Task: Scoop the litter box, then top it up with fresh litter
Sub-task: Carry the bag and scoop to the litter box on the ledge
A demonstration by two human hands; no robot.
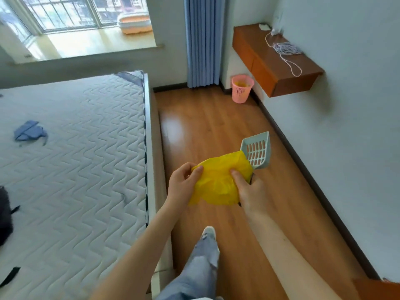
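On the far left I see a bare white quilted mattress [82, 152] with a crumpled blue cloth [29, 132] lying on it and a dark bag [4, 215] at its edge. Above it, on the sunlit window sill [91, 43], sits an orange and white litter box [134, 23], well apart from my hands. Moving right, my left hand [184, 182] pinches the left edge of a crumpled yellow plastic bag [220, 180], thumb and curled fingers closed on the film. My right hand [249, 189] grips the bag's other side with the thumb pressed on top; its fingers are also wrapped around the handle of a pale blue slotted plastic litter scoop [257, 151], whose blade sticks up and away behind the bag. Below, a leg in light jeans and a pale shoe [208, 232] steps over the brown wooden floor [216, 120]. Further right, a pink perforated waste basket [242, 88] with a yellow liner stands in the corner beside blue curtains [203, 40]. A brown wall-mounted wooden shelf [275, 61] carries a tangled white cord [285, 50].
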